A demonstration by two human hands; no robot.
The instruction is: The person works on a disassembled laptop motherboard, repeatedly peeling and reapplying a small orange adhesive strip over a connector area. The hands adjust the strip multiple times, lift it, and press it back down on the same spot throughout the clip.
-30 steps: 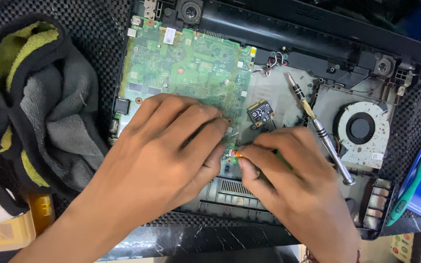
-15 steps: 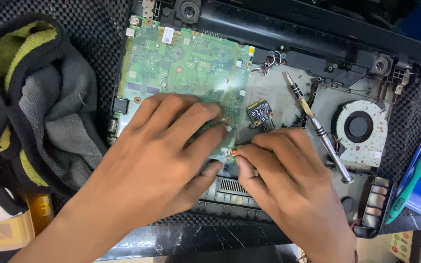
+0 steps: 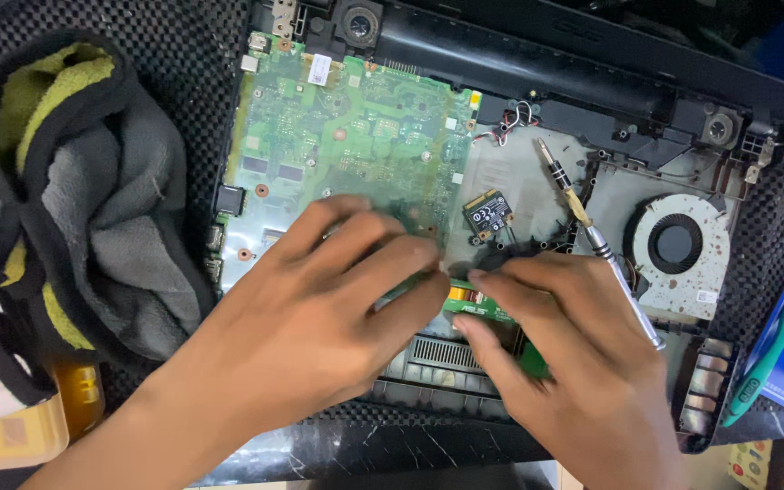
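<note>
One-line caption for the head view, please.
Both hands, left and right, press on the green circuit board of an opened laptop, screwdriver beside the fan.

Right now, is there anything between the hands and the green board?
No, nothing visible: the left hand and right hand already rest their fingers directly on the green board.

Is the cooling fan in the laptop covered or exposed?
Exposed: the round cooling fan shows its blades openly inside the opened laptop base, beside the screwdriver.
</note>
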